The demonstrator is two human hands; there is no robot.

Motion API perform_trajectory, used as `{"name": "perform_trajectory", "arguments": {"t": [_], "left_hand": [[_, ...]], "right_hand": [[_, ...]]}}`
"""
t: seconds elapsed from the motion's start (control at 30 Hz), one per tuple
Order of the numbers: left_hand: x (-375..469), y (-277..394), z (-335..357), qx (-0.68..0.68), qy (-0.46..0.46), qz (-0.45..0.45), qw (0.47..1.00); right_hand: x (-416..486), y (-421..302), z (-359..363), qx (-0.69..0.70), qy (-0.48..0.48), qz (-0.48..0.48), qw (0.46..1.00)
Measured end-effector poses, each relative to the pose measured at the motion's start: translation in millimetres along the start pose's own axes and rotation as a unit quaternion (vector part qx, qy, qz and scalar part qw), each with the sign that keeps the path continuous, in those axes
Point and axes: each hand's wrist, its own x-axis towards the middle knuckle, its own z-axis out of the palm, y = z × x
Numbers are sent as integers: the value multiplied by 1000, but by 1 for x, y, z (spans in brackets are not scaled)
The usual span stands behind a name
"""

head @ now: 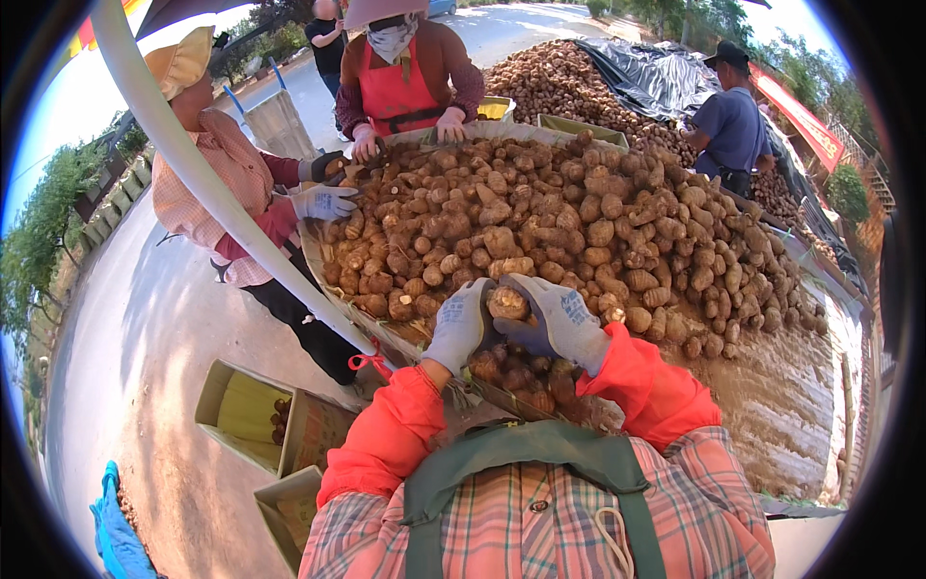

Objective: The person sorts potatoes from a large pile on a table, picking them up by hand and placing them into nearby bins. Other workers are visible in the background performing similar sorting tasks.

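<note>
A brown taro corm [508, 303] with a pale patch on top is held between my two hands, close in front of my chest. My left hand [461, 322], in a grey-white coated glove, grips its left side. On its other side is my right hand [563, 318], gloved alike, with the fingers curled round the corm. Directly beneath my hands, more dark taro corms [535, 376] fill a container whose full shape is hidden. Beyond my hands spreads a large heap of taro corms [506, 210] on a covered sorting table [788, 405].
Across the table stands a person in a red apron [402, 90]; another in a checked shirt [210, 159] works at the left. A white pole [239, 188] slants past my left. Open cardboard boxes [315, 427] sit on the ground. Further back lies a bigger taro pile [557, 79] beside black sheeting [644, 76].
</note>
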Motion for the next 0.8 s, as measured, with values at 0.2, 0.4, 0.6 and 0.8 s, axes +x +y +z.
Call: {"name": "perform_trajectory", "arguments": {"t": [0.2, 0.4, 0.6, 0.8], "left_hand": [[25, -19, -17, -74, 250, 38, 965], [-55, 20, -23, -729, 52, -108, 674], [-119, 8, -24, -703, 240, 77, 665], [-237, -45, -27, -742, 375, -79, 550]], "right_hand": [[8, 20, 1, 686, -80, 185, 699], [15, -10, 26, 466, -10, 63, 882], [9, -68, 90, 86, -13, -233, 969], [0, -54, 132, 61, -130, -274, 951]]}}
